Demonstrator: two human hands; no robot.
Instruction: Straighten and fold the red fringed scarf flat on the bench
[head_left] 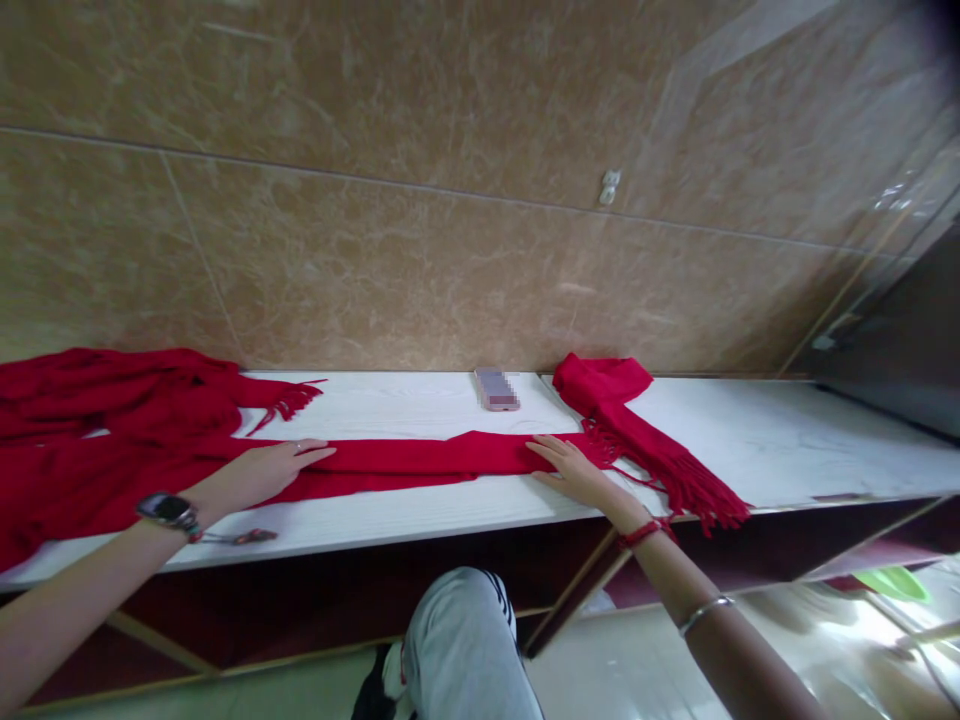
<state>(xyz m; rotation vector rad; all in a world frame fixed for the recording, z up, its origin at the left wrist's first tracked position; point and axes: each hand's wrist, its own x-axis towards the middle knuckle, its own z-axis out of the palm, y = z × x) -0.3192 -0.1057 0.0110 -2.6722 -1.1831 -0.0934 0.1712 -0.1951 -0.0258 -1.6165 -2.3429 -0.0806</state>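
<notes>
A long red scarf lies folded into a narrow strip along the white counter. My left hand rests flat on its left part, fingers stretched out toward the right. On the strip's right end, close to the fringe, lies my right hand, open with fingers spread. Just beyond that end is another red scarf, folded over, its fringe hanging at the counter's front edge. To the left, a heap of red scarves spreads loosely under and behind my left wrist.
A phone lies on the white counter near the tiled wall. A wall socket sits above. Under the counter are open shelves; my knee is in front. A green basin is at the lower right.
</notes>
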